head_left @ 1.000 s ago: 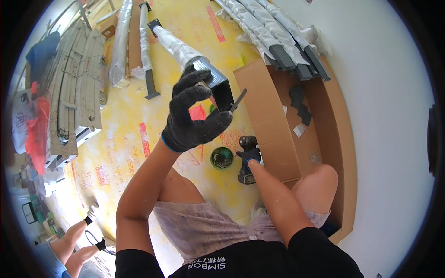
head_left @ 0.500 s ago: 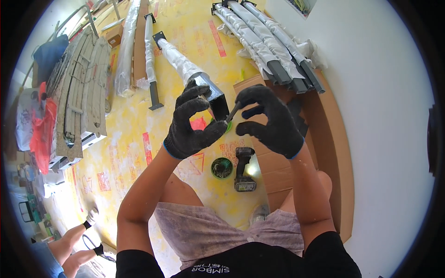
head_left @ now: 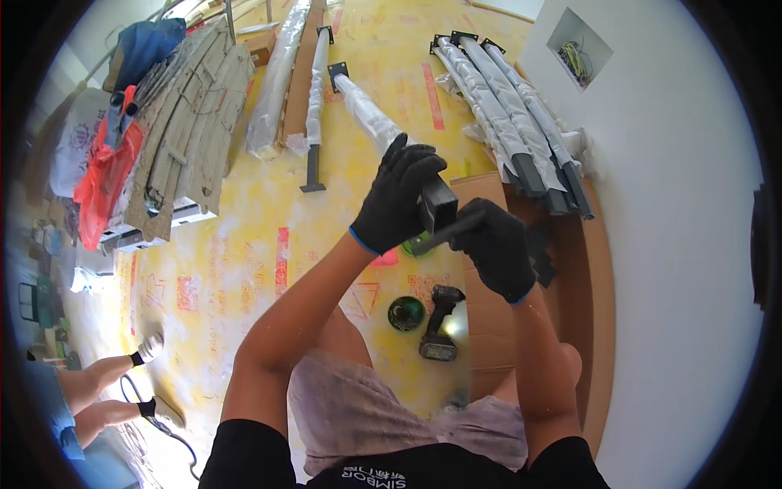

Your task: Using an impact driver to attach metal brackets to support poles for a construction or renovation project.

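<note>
A square metal post (head_left: pixel 371 116), mostly wrapped in white film, reaches toward me with its bare dark end raised. My gloved left hand (head_left: pixel 397 196) is closed around the post just behind that end. My gloved right hand (head_left: pixel 501 254) grips a dark, narrow bar (head_left: pixel 445 234), which crosses in front of the tube's end. The bar is smeared by motion, so I cannot tell its exact kind or whether it touches the post. Below the hands, a black cordless drill (head_left: pixel 441 323) lies beside a round green-rimmed container (head_left: pixel 406 313).
Wrapped posts (head_left: pixel 505 114) lean over an open cardboard box (head_left: pixel 599 326) at right, along a white wall (head_left: pixel 676 269). Another wrapped post (head_left: pixel 313 155) lies left of mine. Dirty planks (head_left: pixel 191 114) are stacked farther left. A co-worker's legs (head_left: pixel 102 391) show at lower left.
My left hand has gone from pinching at the bar's end to wrapping round the post. The right hand has swung the bar across the tube's end. The whole view has shifted.
</note>
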`<state>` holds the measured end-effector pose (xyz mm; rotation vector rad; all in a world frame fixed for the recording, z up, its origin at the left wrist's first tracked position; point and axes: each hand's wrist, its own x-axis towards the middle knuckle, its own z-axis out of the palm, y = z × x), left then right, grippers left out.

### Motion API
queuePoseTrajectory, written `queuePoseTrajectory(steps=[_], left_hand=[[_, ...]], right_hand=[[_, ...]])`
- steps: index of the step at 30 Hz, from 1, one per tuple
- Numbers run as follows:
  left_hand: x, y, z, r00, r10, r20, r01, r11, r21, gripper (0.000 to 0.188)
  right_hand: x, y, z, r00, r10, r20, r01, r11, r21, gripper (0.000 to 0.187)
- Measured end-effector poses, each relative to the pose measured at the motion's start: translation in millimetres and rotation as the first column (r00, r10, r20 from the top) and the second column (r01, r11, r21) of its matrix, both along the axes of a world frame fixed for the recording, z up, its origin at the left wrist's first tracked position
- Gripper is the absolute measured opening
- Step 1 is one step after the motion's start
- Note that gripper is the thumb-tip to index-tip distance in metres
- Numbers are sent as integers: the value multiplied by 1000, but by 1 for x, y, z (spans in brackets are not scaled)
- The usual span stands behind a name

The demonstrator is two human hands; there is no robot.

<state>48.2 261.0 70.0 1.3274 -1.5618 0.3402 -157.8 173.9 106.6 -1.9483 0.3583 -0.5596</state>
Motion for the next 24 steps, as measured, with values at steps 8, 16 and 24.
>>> queuePoseTrajectory(steps=[8,16,24], left_hand=[[-28,11,55,998,-61,-16,59,994,-89,50],[-61,24,76,992,-78,-97,72,995,-63,48],[-89,50,69,990,-99,-103,96,995,-36,37]], right_hand=[[-23,24,13,926,52,375,-311,669,675,32],[-67,40,30,964,-60,258,-137,721,680,65],[-117,77,33,981,-185,-55,183,800,571,26]])
